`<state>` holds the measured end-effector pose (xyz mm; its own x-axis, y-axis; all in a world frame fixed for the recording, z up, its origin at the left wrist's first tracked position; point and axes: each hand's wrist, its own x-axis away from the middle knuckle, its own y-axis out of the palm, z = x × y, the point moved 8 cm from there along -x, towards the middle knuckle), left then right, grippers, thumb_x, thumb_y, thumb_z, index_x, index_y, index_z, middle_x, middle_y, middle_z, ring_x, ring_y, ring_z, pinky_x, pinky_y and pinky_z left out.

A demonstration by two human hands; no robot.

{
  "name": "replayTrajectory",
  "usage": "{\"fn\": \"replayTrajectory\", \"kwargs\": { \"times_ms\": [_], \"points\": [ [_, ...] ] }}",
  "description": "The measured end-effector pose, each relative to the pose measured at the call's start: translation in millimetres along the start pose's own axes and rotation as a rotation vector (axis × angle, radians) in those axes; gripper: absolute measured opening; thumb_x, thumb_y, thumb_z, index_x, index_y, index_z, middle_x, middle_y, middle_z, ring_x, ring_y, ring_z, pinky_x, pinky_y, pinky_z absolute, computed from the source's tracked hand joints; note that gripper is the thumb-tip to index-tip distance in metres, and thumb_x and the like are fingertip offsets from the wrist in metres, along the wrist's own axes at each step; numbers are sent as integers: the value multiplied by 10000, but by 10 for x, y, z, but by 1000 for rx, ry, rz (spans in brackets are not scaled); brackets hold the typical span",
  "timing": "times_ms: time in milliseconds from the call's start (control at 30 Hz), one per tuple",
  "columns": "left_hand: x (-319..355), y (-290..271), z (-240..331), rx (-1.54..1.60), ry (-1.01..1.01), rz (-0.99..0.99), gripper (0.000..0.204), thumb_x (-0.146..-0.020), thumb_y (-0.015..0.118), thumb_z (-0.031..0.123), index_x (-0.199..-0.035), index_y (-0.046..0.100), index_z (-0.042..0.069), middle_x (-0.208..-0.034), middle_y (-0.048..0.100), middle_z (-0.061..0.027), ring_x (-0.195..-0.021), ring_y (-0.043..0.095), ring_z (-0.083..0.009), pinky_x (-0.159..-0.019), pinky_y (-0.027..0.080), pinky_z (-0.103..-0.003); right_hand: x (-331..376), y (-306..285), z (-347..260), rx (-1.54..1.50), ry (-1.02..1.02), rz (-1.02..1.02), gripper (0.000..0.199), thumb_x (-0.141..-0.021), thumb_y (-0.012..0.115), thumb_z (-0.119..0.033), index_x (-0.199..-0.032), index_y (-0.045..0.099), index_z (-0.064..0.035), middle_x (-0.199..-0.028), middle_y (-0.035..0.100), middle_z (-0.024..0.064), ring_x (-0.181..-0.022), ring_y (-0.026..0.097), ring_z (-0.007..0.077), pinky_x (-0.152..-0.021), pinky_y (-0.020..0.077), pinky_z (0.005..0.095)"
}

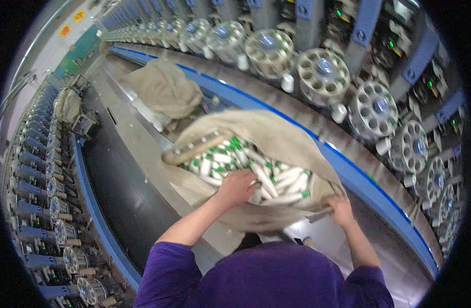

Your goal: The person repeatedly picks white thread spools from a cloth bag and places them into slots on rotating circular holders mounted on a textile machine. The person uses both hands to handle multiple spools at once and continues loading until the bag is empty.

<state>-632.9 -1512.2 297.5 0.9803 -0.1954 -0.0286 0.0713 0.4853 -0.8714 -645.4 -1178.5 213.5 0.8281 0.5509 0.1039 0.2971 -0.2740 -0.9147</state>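
The left hand (236,187) is down in the sack (276,136), fingers curled among the bobbins (256,172); whether they grip one I cannot tell. The right hand (341,210) clamps the sack rim. Best take few bobbins, keeping the rim taut.

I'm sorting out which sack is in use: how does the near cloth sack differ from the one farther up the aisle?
The near sack gapes open, showing white bobbins with green ends; the far sack is slumped shut, contents hidden. The left hand reaches into the near sack and the right hand grips its rim; no hand touches the far sack. Both are beige cloth beside the blue rail.
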Motion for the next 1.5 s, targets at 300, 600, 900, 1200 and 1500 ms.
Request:
{"fn": "replayTrajectory", "kwargs": {
  "times_ms": [300, 600, 900, 1200, 1500],
  "points": [
    [1343, 820, 814, 307, -536, 150, 670, -801, 586, 110, -1383, 255, 98, -799, 620, -115, -683, 615, -298, -649, 499, -389, 1091, -353, 308, -15, -157, -39, 444, -639, 584, -8, -1064, 612, -132, -1155, 586, 53, -1097, 515, 232, -959, 326, 372],
    [1166, 890, 1056, -281, -198, -114, 570, -648, 697, 163, -1169, 502, 38, -1161, 529, -163, -1100, 481, -339, -938, 392, -404, 1365, -208, 360, -161, 48, -65, 511, -728, 623, -218, -1226, 524, -155, -1274, 485, 113, -1219, 414, 258, -1004, 284, 456],
    [1082, 1105, 1464, -127, -22, 275, 369, -618, 648, 85, -975, 573, 28, -934, 565, -168, -910, 537, -350, -829, 400, -440, 2246, -320, 910, -186, 463, -273, 430, -789, 632, -275, -1196, 551, -161, -1071, 592, 83, -1015, 547, 197, -864, 393, 409],
    [182, 1470, 4124, 1097, -28, -358, 175, -817, 604, 94, -956, 535, 16, -900, 647, -167, -829, 623, -245, -759, 508, -385, 3952, -1854, 1612, -556, 389, 689, 418, -779, 697, -270, -1121, 593, -53, -940, 644, 90, -745, 615, 110, -680, 514, 272],
    [-155, 2843, 7683, 1294, 482, -705, 189, -845, 612, 155, -961, 585, 8, -1070, 600, -148, -1008, 561, -210, -872, 442, -356, 5288, -3115, 2915, -678, 288, 901, 228, -851, 620, -165, -1054, 621, -62, -1327, 436, 106, -1135, 486, 183, -948, 398, 315]
  ]
}}
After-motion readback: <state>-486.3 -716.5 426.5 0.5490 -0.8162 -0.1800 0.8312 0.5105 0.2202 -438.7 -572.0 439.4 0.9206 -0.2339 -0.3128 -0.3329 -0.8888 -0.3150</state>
